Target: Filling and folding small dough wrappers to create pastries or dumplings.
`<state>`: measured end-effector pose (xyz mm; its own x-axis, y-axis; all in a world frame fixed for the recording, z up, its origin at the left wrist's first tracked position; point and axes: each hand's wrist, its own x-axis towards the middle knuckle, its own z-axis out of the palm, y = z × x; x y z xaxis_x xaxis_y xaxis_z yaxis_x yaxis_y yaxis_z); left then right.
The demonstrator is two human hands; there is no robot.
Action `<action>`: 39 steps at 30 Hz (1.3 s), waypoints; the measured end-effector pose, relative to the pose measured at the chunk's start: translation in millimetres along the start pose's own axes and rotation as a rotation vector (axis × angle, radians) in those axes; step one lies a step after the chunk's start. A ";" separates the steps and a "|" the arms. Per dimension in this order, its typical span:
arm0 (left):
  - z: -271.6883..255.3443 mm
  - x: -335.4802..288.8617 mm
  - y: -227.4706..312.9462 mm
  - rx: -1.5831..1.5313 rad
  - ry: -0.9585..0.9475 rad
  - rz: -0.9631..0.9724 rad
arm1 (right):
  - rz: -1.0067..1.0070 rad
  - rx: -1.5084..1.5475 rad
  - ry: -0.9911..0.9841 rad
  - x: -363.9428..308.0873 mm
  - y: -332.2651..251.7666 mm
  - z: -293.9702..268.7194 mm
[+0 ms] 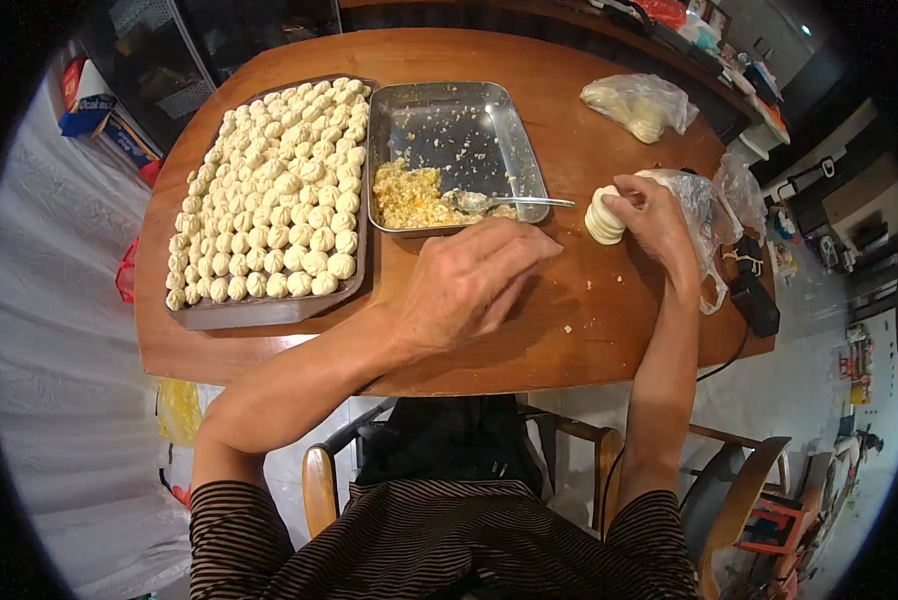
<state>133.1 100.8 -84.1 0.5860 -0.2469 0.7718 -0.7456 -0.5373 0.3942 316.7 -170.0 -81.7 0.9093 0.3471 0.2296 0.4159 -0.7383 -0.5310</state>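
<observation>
Overall, we see a wooden desk beside a white curtain, above a pale floor; our right grip clamps stacked dough rounds toward its right side; we cannot tell whether our left grip is closed.

On your left, white sheeting is hanging, a yellow bag sitting beside it; near right, a wooden-armed chair is standing; far left, a dark cabinet is looming.
</observation>
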 end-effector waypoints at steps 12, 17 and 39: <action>12.4 -6.6 7.8 -0.068 -0.042 0.011 | -0.043 0.148 -0.031 14.8 27.1 13.0; 17.8 -13.2 12.8 -0.095 -0.120 0.047 | 0.057 0.185 -0.007 13.9 24.0 9.9; 9.5 -2.9 12.8 -0.355 0.029 -0.440 | -0.153 0.834 -0.138 -13.0 -57.1 -15.0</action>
<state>124.9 87.0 -86.0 0.8604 -0.0355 0.5083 -0.4969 -0.2795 0.8216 281.4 -141.1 -42.1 0.8117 0.5154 0.2748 0.3373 -0.0296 -0.9409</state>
